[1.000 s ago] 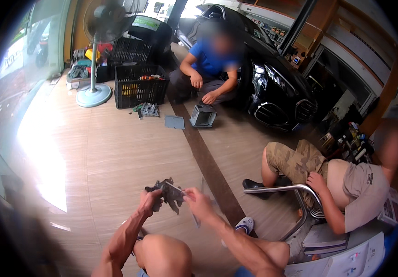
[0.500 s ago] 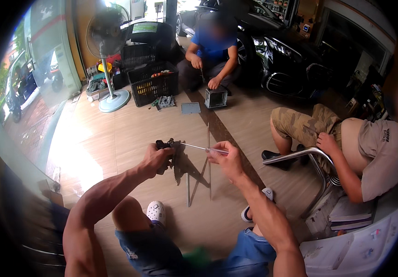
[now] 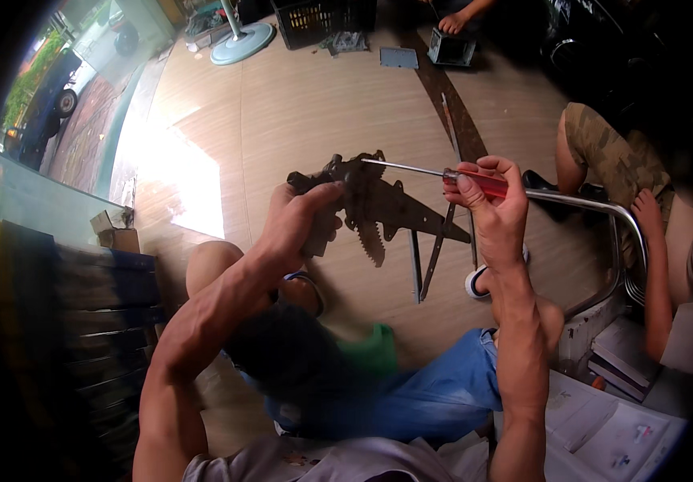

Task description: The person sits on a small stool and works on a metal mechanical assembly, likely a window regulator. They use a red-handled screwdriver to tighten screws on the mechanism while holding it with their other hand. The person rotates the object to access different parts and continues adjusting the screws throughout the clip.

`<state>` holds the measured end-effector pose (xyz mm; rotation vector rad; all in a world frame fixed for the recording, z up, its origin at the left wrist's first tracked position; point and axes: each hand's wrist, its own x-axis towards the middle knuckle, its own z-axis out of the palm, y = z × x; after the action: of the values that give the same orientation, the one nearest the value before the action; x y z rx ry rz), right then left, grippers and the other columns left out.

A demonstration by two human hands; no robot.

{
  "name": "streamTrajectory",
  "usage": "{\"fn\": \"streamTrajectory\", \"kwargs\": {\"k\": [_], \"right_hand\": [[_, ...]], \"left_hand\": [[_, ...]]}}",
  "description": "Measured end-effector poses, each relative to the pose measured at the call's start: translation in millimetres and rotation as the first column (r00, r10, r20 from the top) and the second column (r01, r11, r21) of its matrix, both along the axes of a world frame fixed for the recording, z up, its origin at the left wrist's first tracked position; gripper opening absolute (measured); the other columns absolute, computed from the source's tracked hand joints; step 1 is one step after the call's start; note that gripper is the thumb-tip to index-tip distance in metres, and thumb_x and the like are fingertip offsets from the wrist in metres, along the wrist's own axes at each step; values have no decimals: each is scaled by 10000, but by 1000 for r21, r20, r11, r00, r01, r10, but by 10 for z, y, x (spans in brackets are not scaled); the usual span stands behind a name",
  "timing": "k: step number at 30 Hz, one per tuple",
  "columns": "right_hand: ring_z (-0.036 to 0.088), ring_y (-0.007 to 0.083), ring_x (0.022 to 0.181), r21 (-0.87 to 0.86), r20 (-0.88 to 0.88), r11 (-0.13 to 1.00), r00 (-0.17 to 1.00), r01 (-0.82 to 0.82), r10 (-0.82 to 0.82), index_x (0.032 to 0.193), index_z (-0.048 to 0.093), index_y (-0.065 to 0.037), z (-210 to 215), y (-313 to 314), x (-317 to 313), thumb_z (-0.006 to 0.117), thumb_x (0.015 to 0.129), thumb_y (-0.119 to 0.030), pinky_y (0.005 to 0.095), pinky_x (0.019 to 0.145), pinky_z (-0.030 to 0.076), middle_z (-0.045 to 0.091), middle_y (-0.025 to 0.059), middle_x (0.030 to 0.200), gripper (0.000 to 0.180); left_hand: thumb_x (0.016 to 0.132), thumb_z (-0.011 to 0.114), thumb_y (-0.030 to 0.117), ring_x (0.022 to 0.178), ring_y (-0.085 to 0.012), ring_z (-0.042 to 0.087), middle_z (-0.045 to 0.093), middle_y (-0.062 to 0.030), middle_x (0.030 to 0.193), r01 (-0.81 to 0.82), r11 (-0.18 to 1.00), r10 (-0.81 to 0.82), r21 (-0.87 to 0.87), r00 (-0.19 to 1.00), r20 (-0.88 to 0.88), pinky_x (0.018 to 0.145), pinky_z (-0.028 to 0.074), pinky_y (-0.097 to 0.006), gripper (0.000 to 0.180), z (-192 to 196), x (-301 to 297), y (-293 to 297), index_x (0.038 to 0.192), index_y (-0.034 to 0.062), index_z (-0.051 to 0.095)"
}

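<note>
A dark metal window regulator (image 3: 398, 207), with a toothed gear sector and long arms, is held up in front of me. My left hand (image 3: 288, 225) is closed around its motor end, so part of that end is hidden. In my right hand (image 3: 495, 209) I grip a screwdriver (image 3: 484, 184) with a clear red handle. Its shaft points left, and the tip reaches the regulator's upper edge; whether it sits in a screw I cannot tell. The regulator's thin arms slant down to the right, above the floor.
A seated person's arm (image 3: 656, 257) and a chrome chair frame (image 3: 595, 205) are at the right. Ahead, another person's hand (image 3: 453, 22) touches a metal box (image 3: 452, 50) beside a grey plate (image 3: 398, 57). A fan base (image 3: 242, 45) and black crate (image 3: 318, 22) stand far left.
My view has tilted downward, and the hands and regulator appear higher and closer. The screwdriver remains in my right hand, its tip still at the regulator's top.
</note>
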<state>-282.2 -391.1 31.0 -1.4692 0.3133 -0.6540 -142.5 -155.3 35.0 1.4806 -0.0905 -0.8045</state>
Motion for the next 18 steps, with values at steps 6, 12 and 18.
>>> {"fn": "streamTrajectory", "kwargs": {"k": [6,12,18], "right_hand": [[719,225,994,57,-77,996,995,-63,67,1170,505,13,-62,3,-27,687,990,-81,348,868,623,665,162,1159,273],[730,235,949,10,-118,999,992,-44,44,1113,522,2,-119,-79,-25,719,952,-33,330,827,630,682,214,1175,256],[733,168,890,-10,-135,997,988,-78,76,1066,544,22,-104,9,35,720,962,-60,254,726,611,722,204,1124,220]], "left_hand": [[955,681,219,675,-141,612,649,-73,824,-33,998,37,58,997,-67,571,497,-290,248,-72,-35,-5,1025,-19,683],[947,680,197,708,-129,598,648,-53,875,58,985,-56,160,998,-15,598,495,-289,363,-40,-34,-51,1245,-11,676],[943,679,189,716,-124,591,645,-45,890,31,985,-17,169,996,-82,607,492,-283,400,-103,12,-32,1296,1,662]]}}
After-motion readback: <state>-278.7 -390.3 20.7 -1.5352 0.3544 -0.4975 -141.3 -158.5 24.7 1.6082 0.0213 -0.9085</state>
